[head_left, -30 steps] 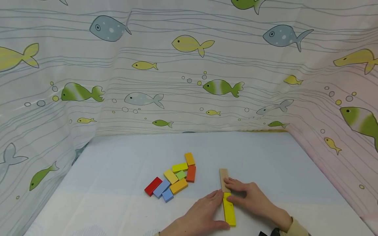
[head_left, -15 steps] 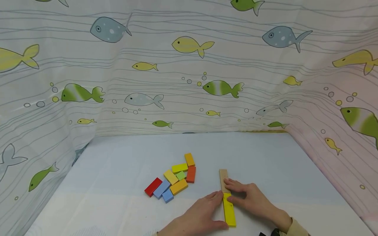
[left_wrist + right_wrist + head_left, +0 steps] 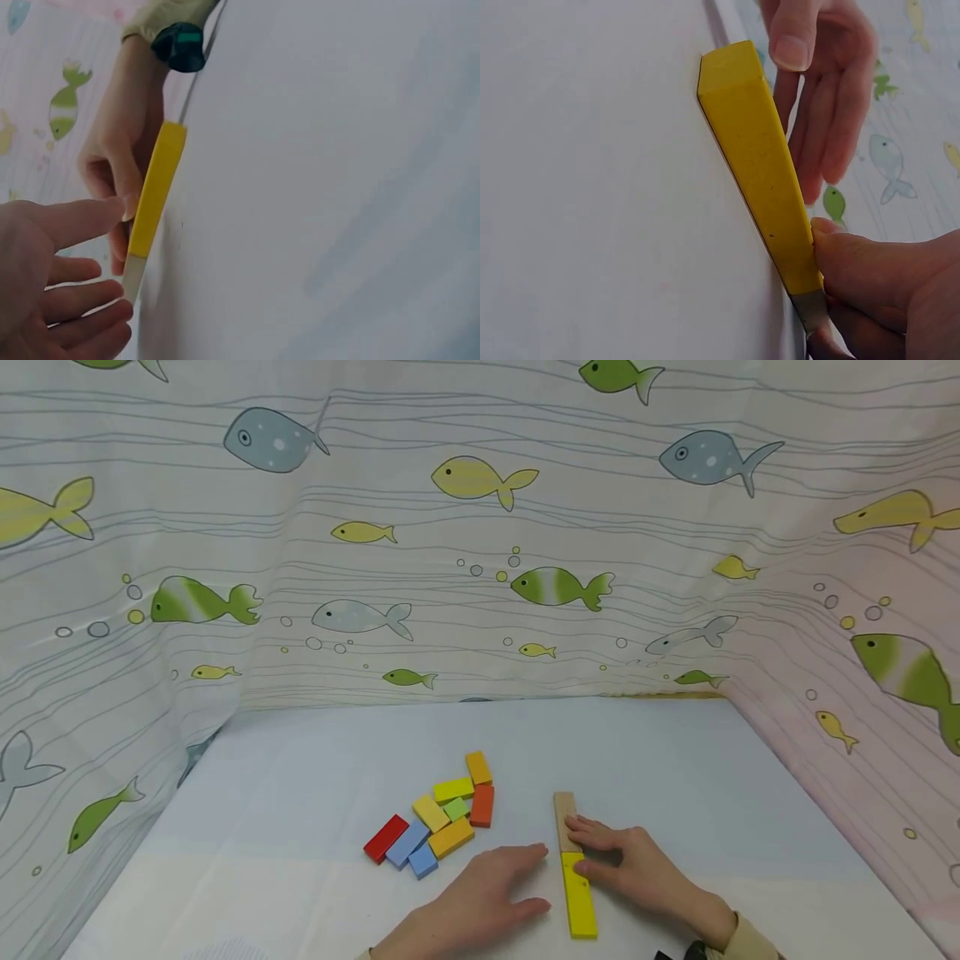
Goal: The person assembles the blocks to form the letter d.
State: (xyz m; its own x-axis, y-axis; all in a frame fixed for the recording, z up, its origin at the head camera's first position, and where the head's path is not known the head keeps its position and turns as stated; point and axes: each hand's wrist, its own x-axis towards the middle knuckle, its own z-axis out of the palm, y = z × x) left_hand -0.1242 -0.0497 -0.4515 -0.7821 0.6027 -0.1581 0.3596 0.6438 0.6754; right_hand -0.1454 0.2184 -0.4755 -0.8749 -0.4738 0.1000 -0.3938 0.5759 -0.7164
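A long yellow block and a natural wood block lie end to end in a line on the table. My right hand touches them from the right, its thumb at the yellow block's side and its fingertips on the wooden one. To the left of the line, my left hand is held with thumb and fingers spread, a small gap from the yellow block. In the right wrist view, the right thumb lies against the yellow block's side, close to the seam with the wooden block.
Left of the line lies a cluster of several small blocks, among them a red block, an orange-red block and a small blue block. The white table is bordered behind and at the sides by a fish-patterned cloth.
My left hand has let go of the yellow block's left side and moved a little to the left. The right hand and both lined-up blocks have stayed in place.
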